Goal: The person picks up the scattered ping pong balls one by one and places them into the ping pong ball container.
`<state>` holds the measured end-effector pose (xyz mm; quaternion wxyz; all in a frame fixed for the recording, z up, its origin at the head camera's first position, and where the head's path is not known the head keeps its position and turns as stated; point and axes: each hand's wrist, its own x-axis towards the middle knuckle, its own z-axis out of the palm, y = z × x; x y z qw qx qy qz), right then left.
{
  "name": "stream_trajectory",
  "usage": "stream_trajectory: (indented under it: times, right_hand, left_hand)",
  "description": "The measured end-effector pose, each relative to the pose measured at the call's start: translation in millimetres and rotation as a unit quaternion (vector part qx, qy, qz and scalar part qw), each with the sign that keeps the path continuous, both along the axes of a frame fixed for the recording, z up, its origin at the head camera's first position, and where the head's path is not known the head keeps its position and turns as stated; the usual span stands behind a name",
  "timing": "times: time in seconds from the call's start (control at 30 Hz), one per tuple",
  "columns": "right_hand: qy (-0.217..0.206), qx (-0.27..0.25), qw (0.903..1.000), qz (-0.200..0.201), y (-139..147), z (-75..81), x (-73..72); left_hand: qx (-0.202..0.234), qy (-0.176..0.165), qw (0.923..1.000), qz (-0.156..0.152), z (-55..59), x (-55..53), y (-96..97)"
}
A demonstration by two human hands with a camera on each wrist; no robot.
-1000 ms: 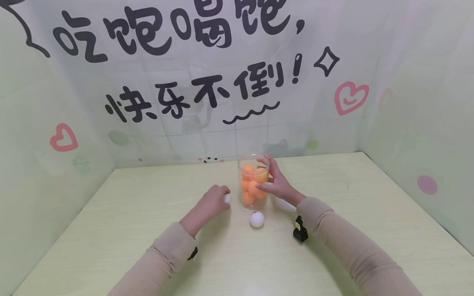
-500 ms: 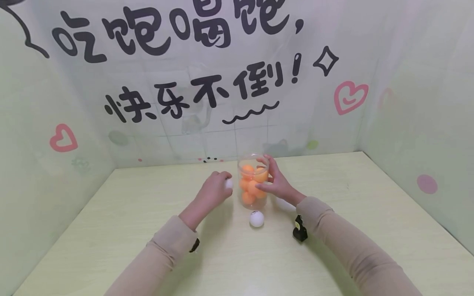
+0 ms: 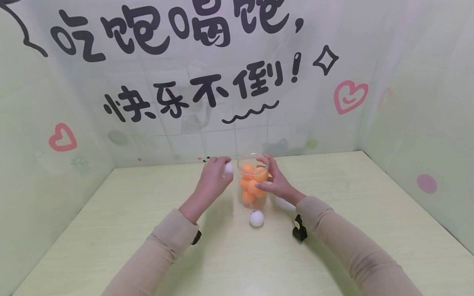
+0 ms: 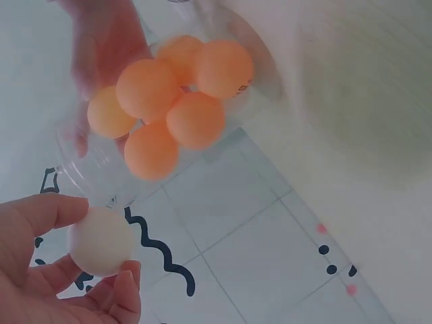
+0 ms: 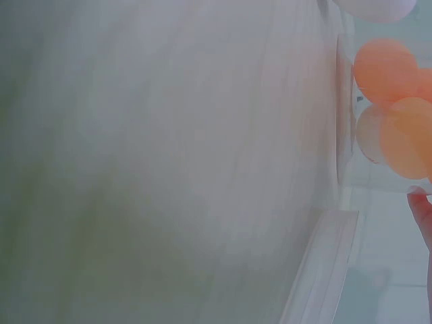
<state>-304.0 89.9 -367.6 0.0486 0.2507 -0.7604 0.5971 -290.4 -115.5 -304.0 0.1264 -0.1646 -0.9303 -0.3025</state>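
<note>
My left hand (image 3: 212, 181) pinches a white ping-pong ball (image 4: 102, 241) between thumb and fingers, raised just left of the rim of a clear plastic jar (image 3: 245, 158). The jar stands upright on the table and holds several orange ping-pong balls (image 3: 254, 187), leaving its upper part unfilled. Around the jar's right side curls my right hand (image 3: 278, 183), thumb in front and fingers behind. A second white ping-pong ball (image 3: 256, 218) lies on the table in front of the jar. In the right wrist view only a fingertip (image 5: 418, 192) shows, against the jar's wall.
A flat white object (image 3: 285, 204) lies partly hidden beneath my right wrist. The pale wooden table (image 3: 148, 230) ends at a printed curtain (image 3: 207, 142) close behind the jar, with curtain walls on both sides.
My left hand has lifted the white ball from low beside the jar up to about rim height. The right hand, the jar and the other white ball have stayed in place.
</note>
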Motion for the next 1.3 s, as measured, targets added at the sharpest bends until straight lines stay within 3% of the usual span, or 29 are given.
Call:
stream_trajectory:
  times: [0.27,0.6,0.83,1.3]
  right_hand:
    - [-0.005,0.005,1.0,0.0,0,1.5,1.5]
    - [-0.002,-0.008,0.9999,0.007,1,1.4,0.8]
    - [0.003,-0.009,0.9999,0.01,0,1.1,0.9]
    - [-0.001,-0.009,0.9999,0.014,1,0.8,0.5]
  left_hand:
    - [0.019,0.03,0.9993,-0.014,11.6,-0.7,10.1]
    - [0.01,-0.01,0.9994,-0.032,26.2,-7.5,31.1]
    - [-0.012,-0.03,0.9987,-0.039,27.9,-12.2,38.8]
    - [-0.022,-0.021,0.9984,-0.048,23.3,-4.9,32.6]
